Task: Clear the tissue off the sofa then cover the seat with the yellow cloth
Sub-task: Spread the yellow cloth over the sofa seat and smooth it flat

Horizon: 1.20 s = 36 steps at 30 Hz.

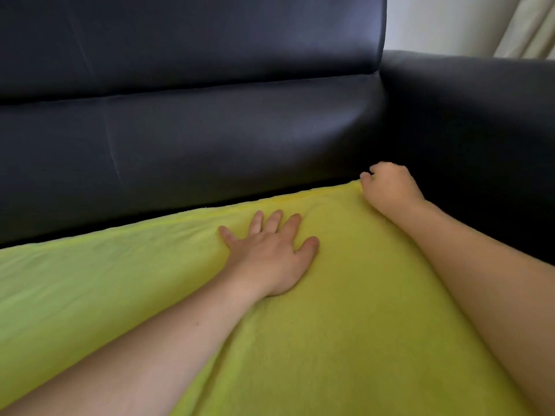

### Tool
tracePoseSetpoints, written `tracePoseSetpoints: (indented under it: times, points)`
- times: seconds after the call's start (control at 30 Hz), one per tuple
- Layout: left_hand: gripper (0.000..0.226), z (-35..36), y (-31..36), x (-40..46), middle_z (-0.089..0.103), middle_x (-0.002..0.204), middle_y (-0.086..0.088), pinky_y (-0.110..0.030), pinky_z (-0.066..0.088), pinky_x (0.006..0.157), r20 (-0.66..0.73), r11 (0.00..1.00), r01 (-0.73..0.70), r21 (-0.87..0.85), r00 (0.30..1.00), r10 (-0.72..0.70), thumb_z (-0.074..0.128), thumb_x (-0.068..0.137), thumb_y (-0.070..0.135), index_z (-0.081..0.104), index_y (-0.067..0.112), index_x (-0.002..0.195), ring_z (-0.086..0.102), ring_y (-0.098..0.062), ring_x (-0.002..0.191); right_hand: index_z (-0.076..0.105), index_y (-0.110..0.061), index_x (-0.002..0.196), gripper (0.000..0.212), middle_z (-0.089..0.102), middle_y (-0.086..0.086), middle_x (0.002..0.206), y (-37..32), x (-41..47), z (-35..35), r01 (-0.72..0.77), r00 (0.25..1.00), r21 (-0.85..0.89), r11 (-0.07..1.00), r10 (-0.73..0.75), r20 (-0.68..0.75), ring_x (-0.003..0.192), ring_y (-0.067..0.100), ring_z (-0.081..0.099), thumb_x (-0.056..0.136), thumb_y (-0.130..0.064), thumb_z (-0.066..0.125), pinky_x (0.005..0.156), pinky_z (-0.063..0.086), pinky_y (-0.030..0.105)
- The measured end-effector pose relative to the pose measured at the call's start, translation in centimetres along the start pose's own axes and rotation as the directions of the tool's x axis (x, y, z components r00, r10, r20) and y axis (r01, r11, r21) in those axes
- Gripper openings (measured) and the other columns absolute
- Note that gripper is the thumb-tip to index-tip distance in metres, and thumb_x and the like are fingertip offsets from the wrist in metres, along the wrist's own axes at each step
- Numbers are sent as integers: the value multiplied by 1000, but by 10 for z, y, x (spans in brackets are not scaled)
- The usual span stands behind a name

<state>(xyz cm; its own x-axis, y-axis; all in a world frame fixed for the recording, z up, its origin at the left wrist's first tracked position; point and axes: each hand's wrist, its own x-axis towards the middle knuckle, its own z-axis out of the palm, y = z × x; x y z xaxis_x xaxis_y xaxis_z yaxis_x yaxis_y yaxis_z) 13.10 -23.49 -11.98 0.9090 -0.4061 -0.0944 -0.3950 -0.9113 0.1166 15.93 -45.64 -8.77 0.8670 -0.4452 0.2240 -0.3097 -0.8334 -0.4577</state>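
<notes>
Two bare forearms reach fwd over a yellow cloth [345, 340] that covers the sofa seat from the near edge to the crease under the backrest. Cloth looks soft, light, slightly fuzzy, w/ shallow wrinkles at left; prob. easy to slide and bunch, so best taken at an edge or corner, not mid-sheet. Left hand [270, 253] lies flat on the cloth, fingers spread wide, palm down, pinning or smoothing it near the back edge. Farther back, right hand [387, 187] is curled into a loose fist at the cloth's far right corner; it seems to pinch or tuck that corner, but the grip itself is hidden. Behind: dark leather-look backrest [192, 133], and an armrest [468, 121] at right, tight against the corner, leaving little room to tuck. No tissue in view. Pale curtain [528, 25] top right.
</notes>
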Motion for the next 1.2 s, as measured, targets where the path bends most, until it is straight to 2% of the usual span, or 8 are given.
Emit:
tracePoseSetpoints:
  times: [0.3,0.47,0.53,0.6,0.77,0.97,1.07,1.2]
  points:
    - [66,-13,9,-3,3,163,13,-70,4,110,16,998,49,31,999,-50,10,92,70,7,45,153,1,-19,151,32,-18,148,58,32,0,155,31,-158,-106,108,971,-63,992,-91,223,140,20,31,100,-51,30,111,26,33]
    - [55,-47,38,-19,25,158,-1,-68,5,111,-80,908,24,419,997,11,20,98,44,29,26,149,20,-30,145,28,-17,151,57,19,0,160,65,-193,-73,115,956,-13,993,-107,272,147,16,14,102,-47,24,119,8,31]
    - [52,-54,71,-27,32,153,-5,-55,17,115,-130,937,-70,343,984,122,31,95,26,36,20,146,30,-30,139,36,-21,148,50,24,-6,158,72,-197,-84,75,982,182,980,-104,157,145,10,19,103,-41,31,112,9,20]
    - [50,-51,111,-40,30,157,-4,-36,21,117,-72,980,-200,-4,977,199,35,98,21,37,20,148,27,-25,143,43,-22,145,44,28,-9,156,80,-209,-98,83,993,240,967,-101,62,143,7,21,103,-33,36,108,12,16]
    - [47,-30,190,-63,21,161,4,-32,10,120,85,854,-342,-391,911,404,35,104,38,34,31,151,18,-16,147,60,-11,127,36,51,3,140,118,-267,-120,109,983,110,988,-91,-161,129,17,45,95,-12,45,104,27,18]
    - [55,0,204,-65,6,163,12,-61,-9,114,128,933,-359,34,927,352,14,99,59,13,45,152,-3,-18,150,58,-13,119,28,59,8,103,155,-335,-125,-184,971,46,982,189,-149,92,34,58,92,-15,51,74,43,37]
    - [56,-3,216,-65,5,164,8,-61,-12,114,143,949,-314,42,942,305,17,100,53,13,39,154,-6,-20,150,50,-22,101,11,56,0,83,166,-339,-121,-324,938,300,897,347,-25,80,22,55,92,-27,55,62,36,31]
    - [62,2,230,-68,6,164,5,-57,-8,117,119,966,-258,5,959,255,17,98,58,16,34,155,-4,-21,150,55,-7,81,21,48,2,68,178,-334,-120,-395,896,700,595,417,151,64,17,46,91,-25,61,61,40,35]
